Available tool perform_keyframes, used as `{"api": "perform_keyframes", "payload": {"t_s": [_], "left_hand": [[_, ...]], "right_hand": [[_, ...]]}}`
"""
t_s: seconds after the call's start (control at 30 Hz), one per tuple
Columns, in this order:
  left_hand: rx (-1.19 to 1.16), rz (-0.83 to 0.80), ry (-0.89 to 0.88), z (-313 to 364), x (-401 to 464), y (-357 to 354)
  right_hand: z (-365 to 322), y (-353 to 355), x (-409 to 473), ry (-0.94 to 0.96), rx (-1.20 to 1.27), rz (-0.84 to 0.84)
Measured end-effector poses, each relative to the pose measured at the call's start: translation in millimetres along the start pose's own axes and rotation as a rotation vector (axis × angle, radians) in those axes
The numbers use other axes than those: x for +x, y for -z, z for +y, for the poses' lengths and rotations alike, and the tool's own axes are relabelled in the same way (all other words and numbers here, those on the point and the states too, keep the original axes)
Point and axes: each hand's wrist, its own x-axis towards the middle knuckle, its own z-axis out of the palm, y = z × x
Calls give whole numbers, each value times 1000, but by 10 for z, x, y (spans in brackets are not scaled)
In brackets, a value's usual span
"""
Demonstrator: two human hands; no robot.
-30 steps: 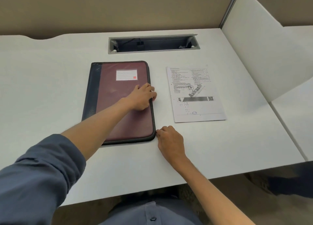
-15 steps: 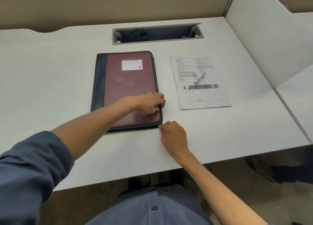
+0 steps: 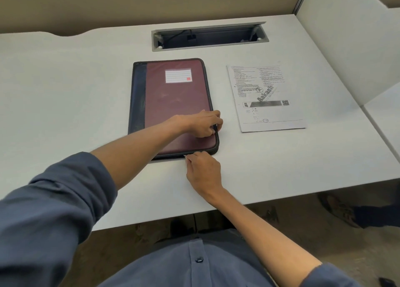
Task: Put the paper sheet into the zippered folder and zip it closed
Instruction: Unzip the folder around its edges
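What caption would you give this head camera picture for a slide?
Left hand steadies the closed maroon folder while right hand pinches its zipper pull; the paper sheet waits beside it.

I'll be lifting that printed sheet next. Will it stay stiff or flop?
The paper sheet looks like a single thin page lying flat on the table, so it would probably droop when lifted by one edge, and likely slides easily if pushed.
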Motion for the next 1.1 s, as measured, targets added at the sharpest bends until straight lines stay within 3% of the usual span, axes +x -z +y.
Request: {"api": "perform_keyframes", "payload": {"t_s": [0.37, 0.5, 0.6, 0.73, 0.9, 1.1], "left_hand": [[-15, 9, 16, 19, -39, 11], [50, 152, 29, -197, -258, -33], [119, 297, 258, -543, -609, -52], [-51, 348, 644, -1087, -1130, -73], [-382, 369, 654, -1225, -1322, -234], [-360, 354, 663, -1242, -1326, -176]], "right_hand": [[-252, -184, 26, 68, 7, -9], [-176, -194, 6, 76, 16, 40], [-166, -212, 3, 31, 42, 54], [-178, -215, 0, 24, 75, 17], [-265, -293, -44, 3, 106, 12], [-385, -312, -50, -43, 118, 28]]}}
